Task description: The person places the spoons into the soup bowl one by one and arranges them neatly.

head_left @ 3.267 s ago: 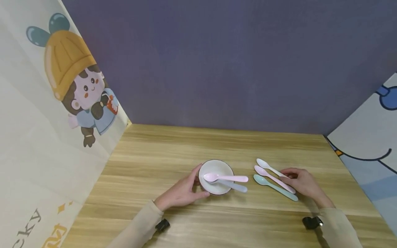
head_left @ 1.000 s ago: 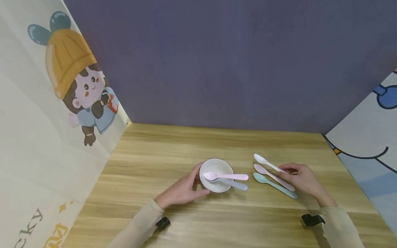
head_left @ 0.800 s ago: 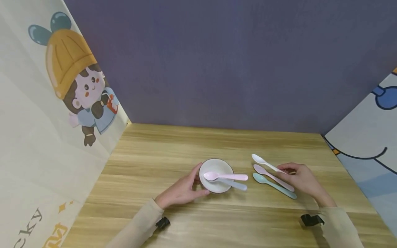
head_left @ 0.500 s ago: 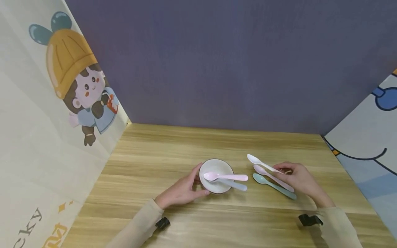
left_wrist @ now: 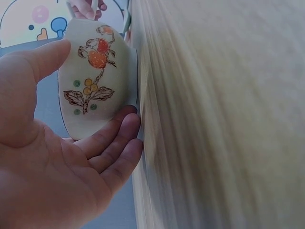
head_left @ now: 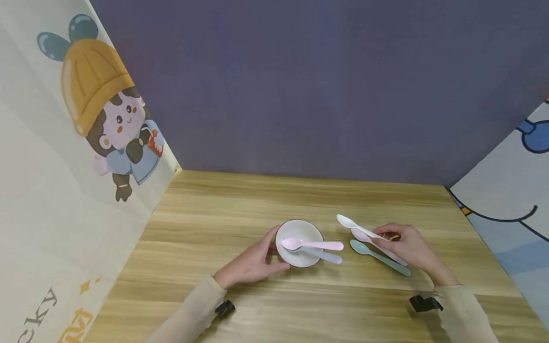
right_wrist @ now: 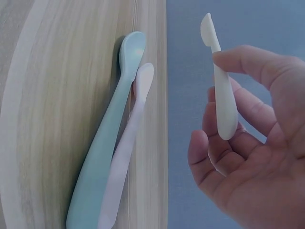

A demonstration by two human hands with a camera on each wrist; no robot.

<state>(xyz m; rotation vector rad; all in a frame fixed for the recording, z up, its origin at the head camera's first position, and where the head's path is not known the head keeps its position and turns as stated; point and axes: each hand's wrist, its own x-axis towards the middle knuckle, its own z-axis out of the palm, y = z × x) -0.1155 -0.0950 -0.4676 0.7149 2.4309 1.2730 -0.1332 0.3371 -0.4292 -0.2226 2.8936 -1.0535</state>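
My left hand (head_left: 257, 264) grips a small white bowl (head_left: 299, 227) from its left side. In the left wrist view, the thumb lies at the rim and the fingers curl near the base of the fruit-patterned bowl (left_wrist: 121, 78). Two spoons rest in it with handles over the right rim: a pink spoon (head_left: 326, 245) above a pale grey-blue spoon (head_left: 331, 257). My right hand (head_left: 409, 245) pinches a white spoon (head_left: 345, 221) by its handle; in the right wrist view, this white spoon (right_wrist: 223, 90) is raised off the table between thumb and fingers.
Below the right hand, a pink spoon (head_left: 360, 235) and a mint-green spoon (head_left: 383, 260) lie side by side on the wooden table (head_left: 240, 200). A dark blue-grey panel (head_left: 274, 95) stands at the back. Walls with cartoon prints rise left and right.
My right hand has lifted the white spoon from beside the other spoons and carried it left, so it now overlaps the pink one on the table. The left hand and bowl stay put.
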